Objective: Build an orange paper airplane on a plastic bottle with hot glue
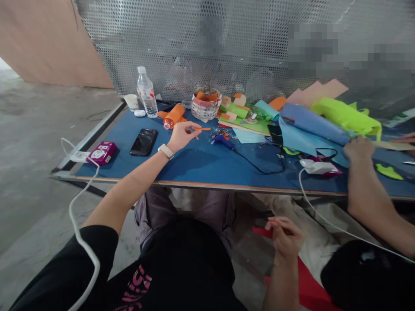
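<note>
My left hand [182,134] reaches out over the blue table [201,166] and pinches a thin orange strip [203,128]; a white watch sits on that wrist. Just beyond it lie an orange bottle [173,115] on its side and a blue glue gun [222,140]. My right hand [282,235] is down below the table edge, over my lap, with its fingers closed on a red sheet of paper [304,280].
A black phone [144,141], a magenta power strip [103,152] with a white cable, a water bottle [146,92], a white cup [132,102] and a woven basket [206,103] stand on the table. Coloured paper sheets [311,125] pile at the right, where another person's arm [363,181] rests.
</note>
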Available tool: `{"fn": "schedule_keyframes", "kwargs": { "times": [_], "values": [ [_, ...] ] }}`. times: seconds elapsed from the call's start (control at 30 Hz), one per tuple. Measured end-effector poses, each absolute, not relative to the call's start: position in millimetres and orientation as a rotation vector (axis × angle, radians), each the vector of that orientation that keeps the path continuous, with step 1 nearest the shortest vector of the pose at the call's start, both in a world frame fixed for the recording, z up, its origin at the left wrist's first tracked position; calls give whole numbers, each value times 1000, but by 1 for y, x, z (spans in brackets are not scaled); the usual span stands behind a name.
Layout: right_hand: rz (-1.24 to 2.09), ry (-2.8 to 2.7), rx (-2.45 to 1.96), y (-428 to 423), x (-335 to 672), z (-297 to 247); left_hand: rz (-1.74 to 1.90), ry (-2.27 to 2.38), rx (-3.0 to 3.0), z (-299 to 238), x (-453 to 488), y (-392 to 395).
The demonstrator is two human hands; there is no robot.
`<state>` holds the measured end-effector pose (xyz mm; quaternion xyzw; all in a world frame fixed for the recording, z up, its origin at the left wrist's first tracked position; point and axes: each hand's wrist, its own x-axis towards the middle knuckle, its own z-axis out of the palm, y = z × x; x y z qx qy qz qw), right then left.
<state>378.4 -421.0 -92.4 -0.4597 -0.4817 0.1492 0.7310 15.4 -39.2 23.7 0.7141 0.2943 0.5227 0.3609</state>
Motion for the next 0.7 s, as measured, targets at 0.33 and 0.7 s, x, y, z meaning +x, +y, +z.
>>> {"fn": "schedule_keyframes", "kwargs": {
  "times": [0.33,0.7],
  "values": [
    [490,-1099,-528,-365,333,-26,1380,789,1807,27,13,-40],
    [351,-1211,-526,-337,307,-19,1351,791,1872,26,15,-39]
  ]
}}
